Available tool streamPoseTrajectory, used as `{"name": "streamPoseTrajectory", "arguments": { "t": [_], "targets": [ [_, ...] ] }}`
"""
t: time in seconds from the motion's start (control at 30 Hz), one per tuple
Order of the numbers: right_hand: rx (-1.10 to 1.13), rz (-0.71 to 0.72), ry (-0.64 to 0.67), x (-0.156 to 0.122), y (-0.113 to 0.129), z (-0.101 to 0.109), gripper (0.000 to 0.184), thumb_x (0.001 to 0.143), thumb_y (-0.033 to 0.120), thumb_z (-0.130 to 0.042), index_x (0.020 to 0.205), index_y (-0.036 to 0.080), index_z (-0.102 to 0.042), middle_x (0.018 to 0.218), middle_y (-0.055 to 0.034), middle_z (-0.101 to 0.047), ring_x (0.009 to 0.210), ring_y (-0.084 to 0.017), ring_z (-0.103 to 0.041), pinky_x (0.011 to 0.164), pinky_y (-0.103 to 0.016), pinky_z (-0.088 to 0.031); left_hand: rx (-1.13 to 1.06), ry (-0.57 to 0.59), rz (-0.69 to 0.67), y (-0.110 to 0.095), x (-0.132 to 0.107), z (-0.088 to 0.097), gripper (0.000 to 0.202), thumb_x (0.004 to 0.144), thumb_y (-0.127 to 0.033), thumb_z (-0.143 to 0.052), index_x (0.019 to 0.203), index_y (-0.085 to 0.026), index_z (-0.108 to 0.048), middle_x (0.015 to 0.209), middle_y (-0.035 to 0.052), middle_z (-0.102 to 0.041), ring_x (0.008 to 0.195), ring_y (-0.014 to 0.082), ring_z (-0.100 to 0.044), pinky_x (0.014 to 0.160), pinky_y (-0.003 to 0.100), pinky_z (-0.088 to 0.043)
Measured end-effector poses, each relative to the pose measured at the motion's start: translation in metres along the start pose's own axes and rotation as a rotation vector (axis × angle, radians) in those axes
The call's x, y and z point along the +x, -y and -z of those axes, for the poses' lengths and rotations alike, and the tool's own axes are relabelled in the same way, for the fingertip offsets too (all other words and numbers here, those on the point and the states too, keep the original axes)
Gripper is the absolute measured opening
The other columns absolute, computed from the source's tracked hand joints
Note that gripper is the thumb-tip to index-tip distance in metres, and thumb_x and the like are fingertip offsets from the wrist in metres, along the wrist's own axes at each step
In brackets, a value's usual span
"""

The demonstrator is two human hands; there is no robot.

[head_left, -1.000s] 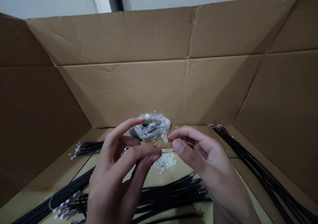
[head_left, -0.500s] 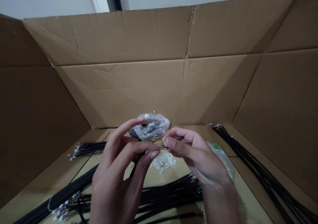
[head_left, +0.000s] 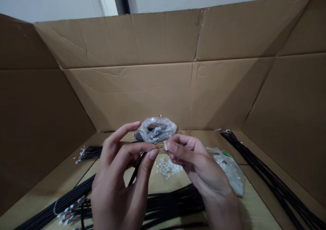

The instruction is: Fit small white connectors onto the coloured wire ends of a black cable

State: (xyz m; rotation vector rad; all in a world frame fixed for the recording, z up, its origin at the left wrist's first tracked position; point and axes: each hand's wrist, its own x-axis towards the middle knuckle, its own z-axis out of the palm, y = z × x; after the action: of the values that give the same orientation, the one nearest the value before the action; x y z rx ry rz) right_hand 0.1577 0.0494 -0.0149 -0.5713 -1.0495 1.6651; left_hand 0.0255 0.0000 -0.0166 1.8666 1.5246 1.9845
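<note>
My left hand (head_left: 119, 179) pinches the end of a black cable (head_left: 134, 174) whose coloured wire tips (head_left: 160, 144) stick out toward my right hand. My right hand (head_left: 197, 167) pinches a small white connector housing (head_left: 166, 145) right at those wire tips. Both hands are held together above the floor of a big cardboard box (head_left: 163, 87). Below them lies a little heap of loose white housings (head_left: 168, 167).
A crumpled clear plastic bag (head_left: 156, 129) lies behind the hands. Another clear bag of white parts (head_left: 229, 170) lies to the right. Bundles of black cables lie at the left (head_left: 89, 152), along the front (head_left: 165, 206) and along the right wall (head_left: 270, 182).
My right hand has moved left and brought the white housing up against the wire tips in my left hand. The bag of parts at the right has come into view.
</note>
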Motion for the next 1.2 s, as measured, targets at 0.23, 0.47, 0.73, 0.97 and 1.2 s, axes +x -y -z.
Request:
{"name": "streamPoseTrajectory", "arguments": {
  "t": [0.23, 0.47, 0.73, 0.97, 1.2],
  "targets": [
    [0.023, 0.008, 0.032, 0.0, -0.002, 0.0, 0.03, 0.065, 0.04, -0.098, 0.066, 0.02, -0.075, 0.062, 0.0042, -0.06, 0.059, -0.009, -0.047, 0.061, -0.024, -0.04, 0.018, -0.013, 0.011, 0.0, 0.0, 0.001, 0.018, 0.098, -0.018, -0.068, 0.088, -0.033, -0.072, 0.131, -0.0063, -0.066, 0.122, 0.0189, -0.064, 0.079, 0.032, -0.055],
    [0.046, -0.001, 0.034, -0.002, -0.001, -0.001, 0.027, 0.067, 0.036, -0.097, 0.066, 0.021, -0.075, 0.063, 0.0042, -0.06, 0.06, -0.01, -0.047, 0.066, -0.025, -0.042, 0.04, -0.003, 0.0, 0.001, -0.002, 0.002, 0.019, 0.1, -0.02, -0.065, 0.089, -0.033, -0.071, 0.131, -0.0069, -0.065, 0.119, 0.0184, -0.064, 0.08, 0.033, -0.056],
    [0.018, 0.066, -0.023, -0.006, -0.003, -0.003, 0.03, 0.067, 0.042, -0.098, 0.07, 0.02, -0.078, 0.064, 0.0046, -0.063, 0.063, -0.009, -0.052, 0.07, -0.023, -0.045, 0.039, -0.042, -0.002, -0.001, -0.001, 0.0, 0.018, 0.097, -0.019, -0.069, 0.086, -0.033, -0.072, 0.13, -0.0071, -0.067, 0.117, 0.0179, -0.065, 0.079, 0.032, -0.053],
    [-0.078, 0.097, -0.082, -0.013, -0.002, -0.003, 0.031, 0.069, 0.045, -0.097, 0.072, 0.021, -0.078, 0.067, 0.0038, -0.067, 0.068, -0.01, -0.056, 0.07, -0.022, -0.045, 0.054, -0.051, -0.028, -0.002, -0.001, -0.002, 0.019, 0.097, -0.019, -0.069, 0.086, -0.034, -0.073, 0.128, -0.0073, -0.068, 0.119, 0.0177, -0.064, 0.079, 0.031, -0.053],
    [-0.153, 0.123, -0.106, -0.014, -0.002, -0.004, 0.021, 0.073, 0.038, -0.094, 0.074, 0.023, -0.079, 0.07, 0.0034, -0.067, 0.069, -0.011, -0.054, 0.067, -0.023, -0.044, 0.059, -0.043, -0.041, 0.001, -0.002, 0.001, 0.018, 0.097, -0.02, -0.069, 0.087, -0.035, -0.073, 0.129, -0.0075, -0.068, 0.118, 0.0177, -0.064, 0.08, 0.031, -0.053]
  ]
}}
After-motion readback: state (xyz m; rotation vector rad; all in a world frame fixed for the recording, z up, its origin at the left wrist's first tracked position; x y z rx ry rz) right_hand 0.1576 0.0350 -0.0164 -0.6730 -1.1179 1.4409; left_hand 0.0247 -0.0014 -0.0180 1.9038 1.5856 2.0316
